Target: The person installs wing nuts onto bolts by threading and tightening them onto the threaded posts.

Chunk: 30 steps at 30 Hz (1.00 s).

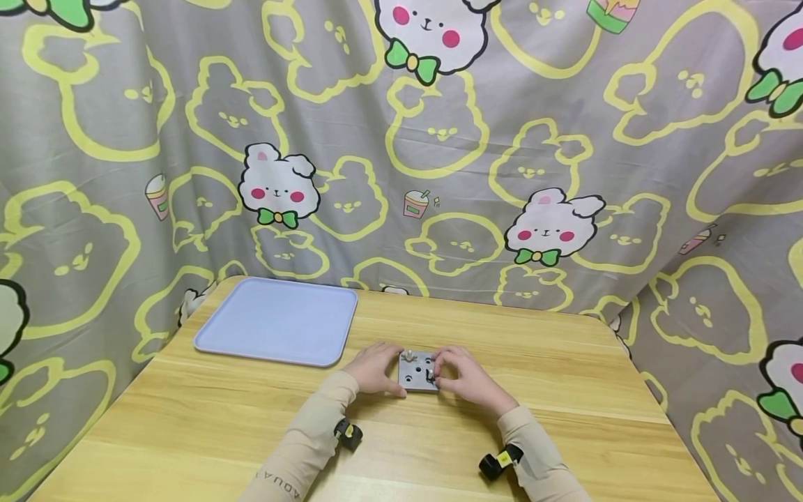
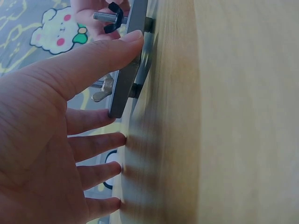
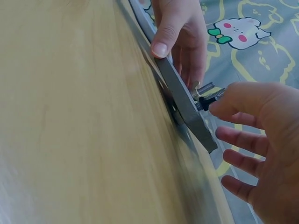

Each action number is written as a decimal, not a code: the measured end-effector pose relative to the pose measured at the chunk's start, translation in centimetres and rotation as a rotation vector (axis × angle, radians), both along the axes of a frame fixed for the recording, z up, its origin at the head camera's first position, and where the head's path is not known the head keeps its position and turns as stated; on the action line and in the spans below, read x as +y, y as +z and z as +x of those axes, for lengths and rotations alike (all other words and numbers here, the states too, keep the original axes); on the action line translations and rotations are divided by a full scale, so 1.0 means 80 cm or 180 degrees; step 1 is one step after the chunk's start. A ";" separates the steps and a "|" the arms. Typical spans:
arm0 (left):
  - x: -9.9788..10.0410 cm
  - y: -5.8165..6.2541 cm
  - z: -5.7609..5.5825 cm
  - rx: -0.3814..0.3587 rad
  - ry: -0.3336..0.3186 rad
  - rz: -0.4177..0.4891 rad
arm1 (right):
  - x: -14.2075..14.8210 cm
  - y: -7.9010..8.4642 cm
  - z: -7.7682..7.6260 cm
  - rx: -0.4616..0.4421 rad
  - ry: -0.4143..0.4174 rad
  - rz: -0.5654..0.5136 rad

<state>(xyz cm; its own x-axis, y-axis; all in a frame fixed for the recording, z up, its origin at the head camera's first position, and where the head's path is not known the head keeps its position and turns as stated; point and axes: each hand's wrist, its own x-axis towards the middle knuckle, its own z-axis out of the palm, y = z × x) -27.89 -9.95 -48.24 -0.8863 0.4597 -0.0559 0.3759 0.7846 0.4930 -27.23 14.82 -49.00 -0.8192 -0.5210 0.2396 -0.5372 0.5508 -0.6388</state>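
A small grey metal plate (image 1: 418,383) with several holes sits just above the tabletop, propped on bolt heads beneath it. Two threaded bolts rise from its top. The silver wing nut (image 2: 105,88) is on the bolt at the far left corner, the black wing nut (image 2: 115,18) on the one at the right. My left hand (image 1: 374,368) steadies the plate, thumb on its near edge and index finger at its left end, the other fingertips touching the table. My right hand (image 1: 469,380) pinches the black wing nut between thumb and index finger, its other fingers spread.
A pale blue tray (image 1: 279,321) lies at the table's back left. The wooden table (image 1: 414,453) extends around the plate on every side. Behind it hangs a grey curtain (image 1: 452,174) with cartoon prints. A black wrist camera (image 1: 493,466) is strapped on each forearm.
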 end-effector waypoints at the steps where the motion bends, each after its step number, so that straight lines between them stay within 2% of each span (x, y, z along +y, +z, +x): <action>1: 0.000 0.000 0.000 0.0001 -0.0001 0.0000 | 0.000 -0.001 -0.001 -0.0008 -0.0005 -0.0019; 10: 0.000 -0.001 0.000 0.0001 0.0008 -0.0015 | 0.000 0.003 0.004 -0.0158 -0.0031 0.0031; 21: 0.000 -0.002 -0.001 0.0011 0.0009 -0.0002 | 0.001 0.001 0.000 0.0004 -0.0076 0.0020; 30: 0.000 -0.001 -0.001 0.0027 -0.0002 -0.0005 | 0.000 -0.001 -0.001 -0.0078 -0.0062 0.0004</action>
<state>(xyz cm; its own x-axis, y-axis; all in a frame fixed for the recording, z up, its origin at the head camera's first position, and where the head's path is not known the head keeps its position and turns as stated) -27.94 -9.96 -48.34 -0.8864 0.4603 -0.0490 0.3806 0.7850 0.4887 -27.30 14.80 -49.05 -0.8347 -0.5053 0.2188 -0.5107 0.5618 -0.6508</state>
